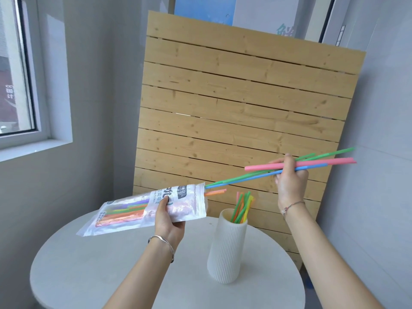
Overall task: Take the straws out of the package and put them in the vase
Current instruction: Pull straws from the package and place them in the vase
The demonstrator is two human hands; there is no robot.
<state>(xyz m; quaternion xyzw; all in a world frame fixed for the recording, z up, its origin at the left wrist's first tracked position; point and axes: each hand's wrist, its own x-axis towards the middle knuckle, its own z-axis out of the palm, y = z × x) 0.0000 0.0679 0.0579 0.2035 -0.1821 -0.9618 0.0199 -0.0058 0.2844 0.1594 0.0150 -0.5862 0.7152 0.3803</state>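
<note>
Nearest us, the ribbed white vase (225, 253) is standing upright on the round table (111, 264), holding a few straws (242, 208) (green, orange, yellow, pink) that are leaning against its rim. Beyond it, our left hand (168, 221) is gripping the package (133, 210) from below, thumb across its printed face, keeping it almost level above the table. More coloured ones are lying inside, one orange tip poking out. Further right, our raised right hand (289, 184) is pinching a bunch (323, 162) of pink, green and blue ones, their near ends reaching the package's mouth, before the slatted wooden panel (245, 97).
</note>
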